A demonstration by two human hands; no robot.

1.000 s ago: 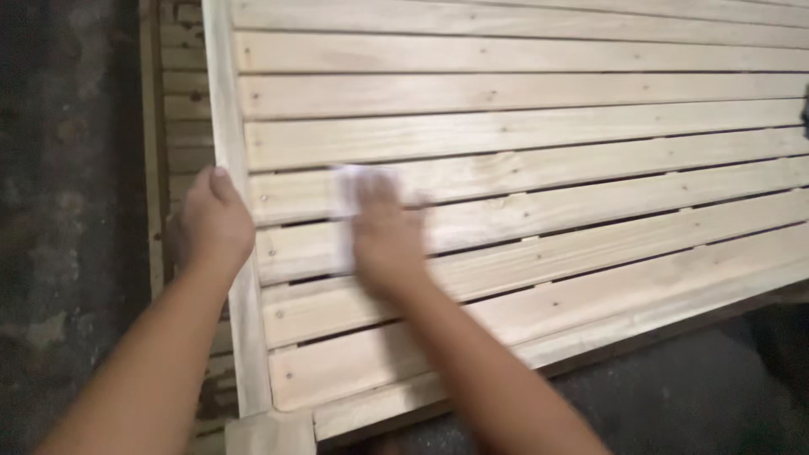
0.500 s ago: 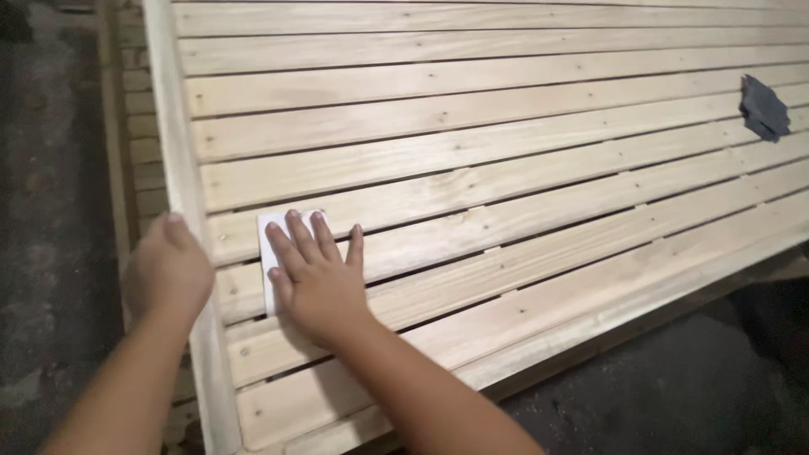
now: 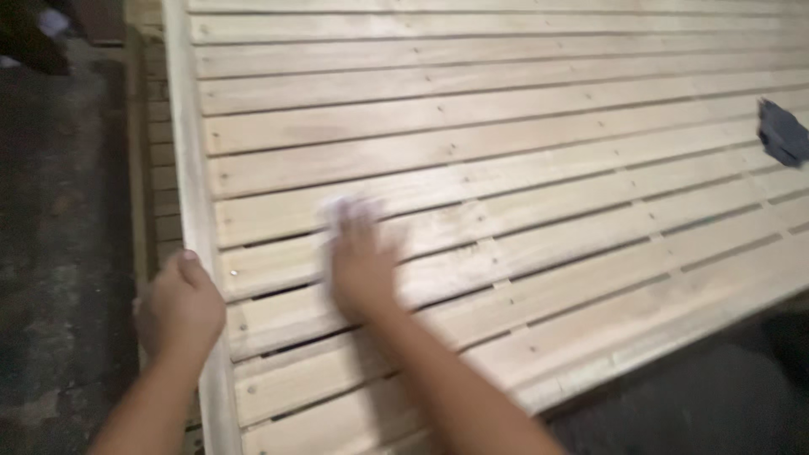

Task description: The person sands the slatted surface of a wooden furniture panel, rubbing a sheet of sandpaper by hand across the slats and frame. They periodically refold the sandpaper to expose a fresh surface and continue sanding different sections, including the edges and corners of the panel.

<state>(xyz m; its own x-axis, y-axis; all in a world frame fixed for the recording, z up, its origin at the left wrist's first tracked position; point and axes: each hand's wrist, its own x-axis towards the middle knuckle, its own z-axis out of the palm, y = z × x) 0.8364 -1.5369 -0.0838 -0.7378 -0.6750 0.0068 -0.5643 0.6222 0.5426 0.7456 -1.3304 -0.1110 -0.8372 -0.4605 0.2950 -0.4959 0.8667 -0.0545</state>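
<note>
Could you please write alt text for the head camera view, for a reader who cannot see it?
A person's right hand, blurred by motion, presses a pale sheet flat on a slatted wooden panel, while the left hand grips the panel's side rail. A dark scrap lies on the slats at far right.

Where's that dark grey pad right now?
The dark grey pad lies on the wooden slats at the far right edge, well away from both hands.

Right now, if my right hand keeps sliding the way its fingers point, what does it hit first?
Probably nothing: the right hand is blurred and lies flat on the wooden slats, which run on bare beyond its fingers. The dark pad lies far off to the side.
</note>
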